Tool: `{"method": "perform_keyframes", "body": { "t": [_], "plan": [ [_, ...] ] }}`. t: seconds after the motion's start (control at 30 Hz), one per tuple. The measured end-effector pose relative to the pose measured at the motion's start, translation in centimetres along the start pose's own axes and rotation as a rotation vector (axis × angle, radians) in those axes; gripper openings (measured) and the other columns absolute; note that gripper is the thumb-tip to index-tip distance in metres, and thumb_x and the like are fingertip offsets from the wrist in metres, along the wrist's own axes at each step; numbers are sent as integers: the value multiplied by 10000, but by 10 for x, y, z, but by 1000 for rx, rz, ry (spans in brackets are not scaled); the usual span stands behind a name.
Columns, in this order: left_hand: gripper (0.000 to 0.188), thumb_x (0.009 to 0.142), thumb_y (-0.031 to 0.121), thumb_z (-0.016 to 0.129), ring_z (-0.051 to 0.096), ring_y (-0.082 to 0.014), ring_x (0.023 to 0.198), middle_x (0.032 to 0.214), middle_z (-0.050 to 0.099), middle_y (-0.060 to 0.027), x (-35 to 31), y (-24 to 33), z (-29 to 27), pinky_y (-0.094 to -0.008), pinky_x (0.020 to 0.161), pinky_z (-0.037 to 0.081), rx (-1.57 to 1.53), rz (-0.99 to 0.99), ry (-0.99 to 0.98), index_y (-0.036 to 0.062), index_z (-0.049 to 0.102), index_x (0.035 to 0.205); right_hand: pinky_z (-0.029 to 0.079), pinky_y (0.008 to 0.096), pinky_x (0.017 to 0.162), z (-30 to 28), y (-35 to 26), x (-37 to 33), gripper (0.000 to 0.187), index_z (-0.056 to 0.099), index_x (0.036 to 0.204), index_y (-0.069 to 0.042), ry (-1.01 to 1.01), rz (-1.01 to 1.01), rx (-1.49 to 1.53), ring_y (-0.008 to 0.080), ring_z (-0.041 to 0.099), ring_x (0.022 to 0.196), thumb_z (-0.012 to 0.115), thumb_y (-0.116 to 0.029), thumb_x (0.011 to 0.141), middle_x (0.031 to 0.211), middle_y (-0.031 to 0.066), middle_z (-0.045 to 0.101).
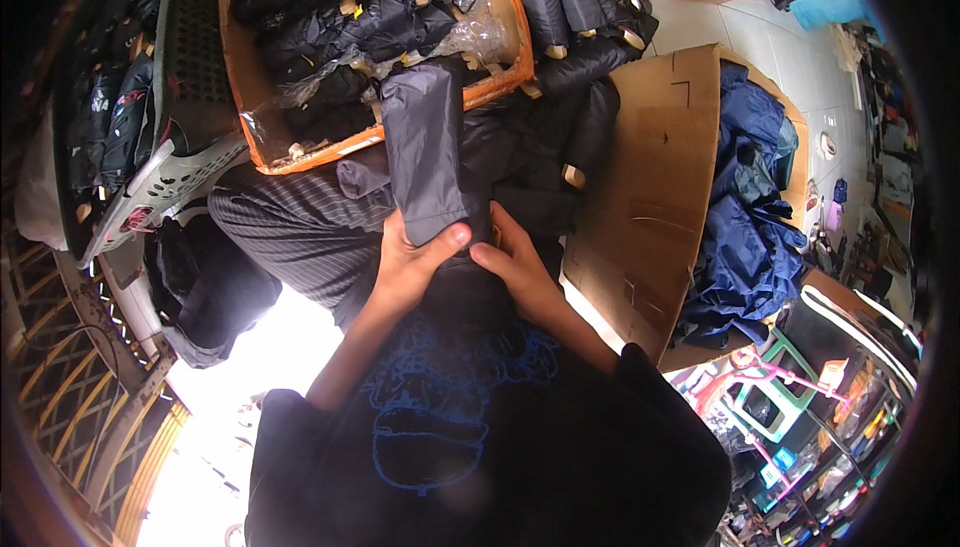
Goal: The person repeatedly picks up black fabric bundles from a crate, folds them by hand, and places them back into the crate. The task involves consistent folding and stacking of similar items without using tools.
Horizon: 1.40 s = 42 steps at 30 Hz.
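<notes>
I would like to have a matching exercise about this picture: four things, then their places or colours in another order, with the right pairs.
1. dark grey bundle
2. blue fabric
3. perforated basket
4. shirt

A. inside the cardboard box
B. black, with blue line drawing
C. held in left hand and right hand
D. left of the orange-edged box

Pairs: 1-C; 2-A; 3-D; 4-B

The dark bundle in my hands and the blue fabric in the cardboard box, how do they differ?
The dark bundle is blackish, the blue fabric navy. The dark bundle is long; the blue fabric is heaped, crumpled. Your left hand and right hand hold the dark bundle; the blue fabric lies in the cardboard box. Both look like cloth.
</notes>
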<state>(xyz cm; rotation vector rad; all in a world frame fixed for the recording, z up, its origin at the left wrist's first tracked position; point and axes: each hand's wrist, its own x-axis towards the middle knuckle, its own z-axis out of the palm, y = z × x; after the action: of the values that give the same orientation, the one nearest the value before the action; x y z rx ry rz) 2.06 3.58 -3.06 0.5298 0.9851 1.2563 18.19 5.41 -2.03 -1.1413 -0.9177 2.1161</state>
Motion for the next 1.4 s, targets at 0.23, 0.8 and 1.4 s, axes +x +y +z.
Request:
{"method": "perform_keyframes", "body": {
  "t": [0.23, 0.8, 1.4],
  "plan": [
    [337, 800, 58, 739, 610, -112, 918, 1010, 655, -46, 1, -5, 1, -273, 837, 483, 22, -96, -60, -15, 600, 1098, 382, 307, 955, -2, 15, -5, 347, 505, 1190, -6, 142, -5, 102, 139, 525, 1068, 554, -213, 915, 1137, 86, 555],
    [392, 869, 122, 648, 569, -166, 1057, 1138, 626, -97, -4, -8, 4, -299, 943, 413, -2, -144, -47, -38, 549, 1213, 425, 291, 877, 4, 0, -8, 263, 529, 1128, -14, 238, -229, -178, 132, 545, 1027, 625, -81, 893, 1042, 76, 597],
    [356, 830, 74, 696, 576, -220, 1119, 1193, 614, -209, 7, 17, 16, -337, 975, 431, -39, -213, -96, -58, 584, 1142, 361, 319, 1017, 17, 8, -12, 599, 379, 1384, 23, 197, 11, -153, 205, 490, 1190, 616, -240, 901, 1269, 142, 526]
  ]
}}
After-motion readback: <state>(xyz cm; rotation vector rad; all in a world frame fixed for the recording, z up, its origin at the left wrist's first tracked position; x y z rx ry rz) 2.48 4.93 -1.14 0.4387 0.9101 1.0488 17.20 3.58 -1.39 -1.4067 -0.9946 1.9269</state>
